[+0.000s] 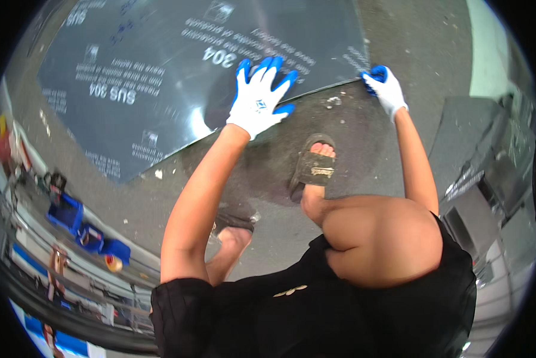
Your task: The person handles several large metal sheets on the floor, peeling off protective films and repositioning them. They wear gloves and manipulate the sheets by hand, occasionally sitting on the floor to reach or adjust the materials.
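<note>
A large dark grey metal sheet (pixel 178 98) with printed protective film lies on the floor ahead of me. My left hand (pixel 259 102), in a white glove with blue-coated fingertips, rests flat on it near the close edge, fingers spread. At the sheet's right corner, my right hand (pixel 387 89) in a matching glove has its fingers curled and pinched on the corner. Whether it grips the metal or only the film there cannot be made out.
My feet in dark sandals (pixel 315 164) stand close to the sheet's near edge. Blue bins (pixel 65 213) line a rack at the left, with a tape roll (pixel 113 262) by them. Grey panels (pixel 467 128) are at the right. Small white scraps (pixel 333 101) litter the dark floor.
</note>
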